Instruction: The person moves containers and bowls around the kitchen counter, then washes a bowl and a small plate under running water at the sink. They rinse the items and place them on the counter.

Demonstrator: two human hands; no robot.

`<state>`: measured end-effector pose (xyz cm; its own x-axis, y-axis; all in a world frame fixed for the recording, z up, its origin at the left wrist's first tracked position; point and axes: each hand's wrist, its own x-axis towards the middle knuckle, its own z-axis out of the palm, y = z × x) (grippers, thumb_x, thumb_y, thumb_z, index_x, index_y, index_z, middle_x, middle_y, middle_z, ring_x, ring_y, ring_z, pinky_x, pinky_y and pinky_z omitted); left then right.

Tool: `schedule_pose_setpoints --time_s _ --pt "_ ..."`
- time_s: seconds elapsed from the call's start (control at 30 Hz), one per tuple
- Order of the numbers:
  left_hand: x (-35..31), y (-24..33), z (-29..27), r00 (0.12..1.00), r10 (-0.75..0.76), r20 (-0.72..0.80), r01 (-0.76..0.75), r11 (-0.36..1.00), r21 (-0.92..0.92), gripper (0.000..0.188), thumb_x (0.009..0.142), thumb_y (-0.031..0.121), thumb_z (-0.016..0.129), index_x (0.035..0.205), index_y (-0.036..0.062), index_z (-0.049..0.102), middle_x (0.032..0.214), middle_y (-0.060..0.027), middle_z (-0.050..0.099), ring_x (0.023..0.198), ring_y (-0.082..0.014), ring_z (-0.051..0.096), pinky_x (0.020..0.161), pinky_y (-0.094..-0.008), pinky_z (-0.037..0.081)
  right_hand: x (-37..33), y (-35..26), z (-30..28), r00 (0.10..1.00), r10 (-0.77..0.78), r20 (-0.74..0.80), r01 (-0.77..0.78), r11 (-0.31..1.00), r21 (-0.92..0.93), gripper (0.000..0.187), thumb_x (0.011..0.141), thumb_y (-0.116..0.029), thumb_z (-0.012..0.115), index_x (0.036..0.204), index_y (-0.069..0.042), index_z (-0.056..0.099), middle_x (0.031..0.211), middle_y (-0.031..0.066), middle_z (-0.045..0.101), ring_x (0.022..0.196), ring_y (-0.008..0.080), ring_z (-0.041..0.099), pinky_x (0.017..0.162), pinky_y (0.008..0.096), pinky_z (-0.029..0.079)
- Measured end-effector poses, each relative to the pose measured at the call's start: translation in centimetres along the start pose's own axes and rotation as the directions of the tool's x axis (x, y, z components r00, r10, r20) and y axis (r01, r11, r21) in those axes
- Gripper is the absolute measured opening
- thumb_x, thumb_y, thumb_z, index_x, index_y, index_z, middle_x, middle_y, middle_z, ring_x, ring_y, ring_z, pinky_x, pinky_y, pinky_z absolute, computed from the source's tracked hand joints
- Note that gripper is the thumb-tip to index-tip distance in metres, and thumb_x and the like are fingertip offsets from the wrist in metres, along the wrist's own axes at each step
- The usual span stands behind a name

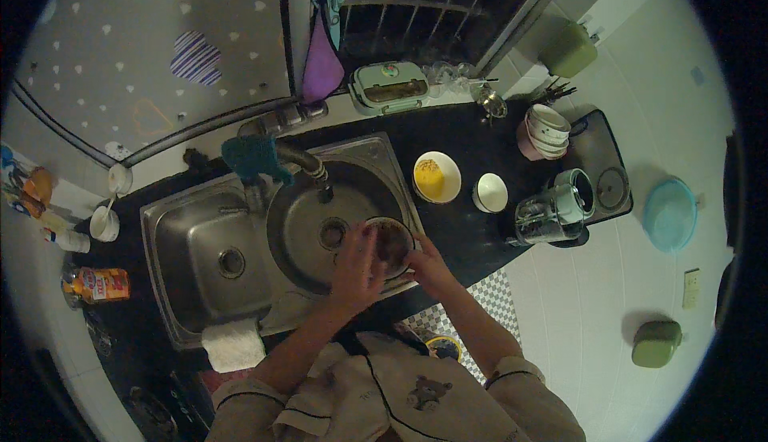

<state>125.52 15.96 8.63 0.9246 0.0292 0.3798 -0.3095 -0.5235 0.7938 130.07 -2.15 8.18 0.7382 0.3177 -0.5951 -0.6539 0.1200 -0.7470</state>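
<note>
Over the right edge of the round sink basin (276, 226), a round bowl (394, 242) with dark contents or a dark inside is held tilted. My right hand (428, 266) grips its right rim, thumb and fingers closed on the edge. At the bowl's left side is my left hand (358, 262), fingers stretched out and partly over the opening, slightly blurred. Whether those fingers touch what is inside cannot be made out. Above the basin, the faucet (300, 158) bends down, with a teal cloth or glove (252, 158) hanging on it.
Right of the sink stand a white bowl with yellow contents (438, 176), a small white bowl (490, 193), a blender jar (548, 214) and stacked bowls (546, 132). A green lunch box (390, 86) sits behind. A white towel (233, 344) drapes over the front edge.
</note>
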Motion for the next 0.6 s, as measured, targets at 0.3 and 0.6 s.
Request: schedule_pose_setpoints --time_s 0.3,0.6 --pt "1.5 1.6 4.1 0.99 -0.109 0.086 0.075 0.942 0.326 0.069 0.084 0.041 0.048 0.127 -0.0097 0.031 0.133 -0.0319 0.026 0.124 -0.0453 0.025 0.102 -0.0521 0.022 -0.6 -0.7 1.0 0.996 -0.043 -0.079 0.045 0.999 0.025 0.053 0.082 -0.01 0.053 0.128 -0.014 0.027 0.1 0.008 0.055 0.089 0.0185 0.056 0.067 0.0331 0.051" --pt "1.1 0.9 4.7 0.99 -0.124 0.068 0.1 0.953 0.285 0.067 0.087 0.042 0.044 0.128 -0.0095 0.03 0.135 -0.0306 0.025 0.126 -0.0434 0.026 0.103 -0.0477 0.024 -0.7 -1.1 1.7 0.985 -0.07 -0.157 0.061 0.996 -0.066 0.054 0.079 -0.008 0.055 0.126 -0.014 0.029 0.106 0.0084 0.052 0.09 0.0188 0.056 0.068 0.0314 0.051"
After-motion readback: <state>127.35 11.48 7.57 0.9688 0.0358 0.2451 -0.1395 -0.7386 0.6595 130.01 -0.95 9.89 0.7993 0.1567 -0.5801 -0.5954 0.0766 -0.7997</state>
